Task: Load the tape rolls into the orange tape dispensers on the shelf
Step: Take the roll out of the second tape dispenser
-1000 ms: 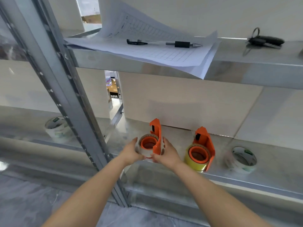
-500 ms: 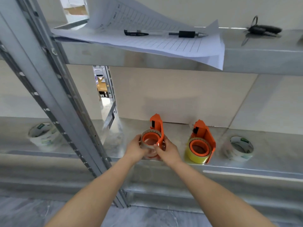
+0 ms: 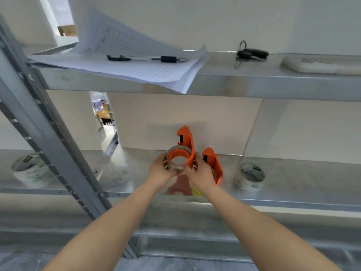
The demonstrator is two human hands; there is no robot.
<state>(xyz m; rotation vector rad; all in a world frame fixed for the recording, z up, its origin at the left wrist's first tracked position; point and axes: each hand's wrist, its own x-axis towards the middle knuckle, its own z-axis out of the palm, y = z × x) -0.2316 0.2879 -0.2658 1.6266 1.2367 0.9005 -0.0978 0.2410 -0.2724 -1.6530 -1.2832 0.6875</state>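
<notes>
1. We hold one orange tape dispenser (image 3: 186,146) in both hands, lifted clear of the metal shelf (image 3: 293,184), its pointed cutter end upward.
2. A clear tape roll (image 3: 176,159) sits around the dispenser's orange hub; the hub's open centre faces us.
3. Our left hand (image 3: 161,171) grips the left side of the roll, fingers curled around its outer edge.
4. Our right hand (image 3: 201,173) is closed on the dispenser's lower right side, thumb pressed near the bottom rim of the roll.
5. A second orange tape dispenser (image 3: 212,163) stands on the shelf just behind and to the right of our right hand, which hides its lower part. A patch of yellow shows beneath the right wrist; we cannot tell whether it is a roll or a reflection.
6. A loose white tape roll with green print (image 3: 251,178) lies on the shelf to the right of the second dispenser, apart from it.
7. Another white tape roll (image 3: 29,170) sits on the far-left shelf section, beyond the slanted steel upright (image 3: 48,133).
8. On the upper shelf (image 3: 273,83) lie ruled paper sheets (image 3: 136,69) overhanging the front edge, with a pen (image 3: 148,59) resting on them.
9. Further right on the upper shelf are a bunch of keys (image 3: 250,53) and a pale flat object (image 3: 322,65), too blurred to identify.
</notes>
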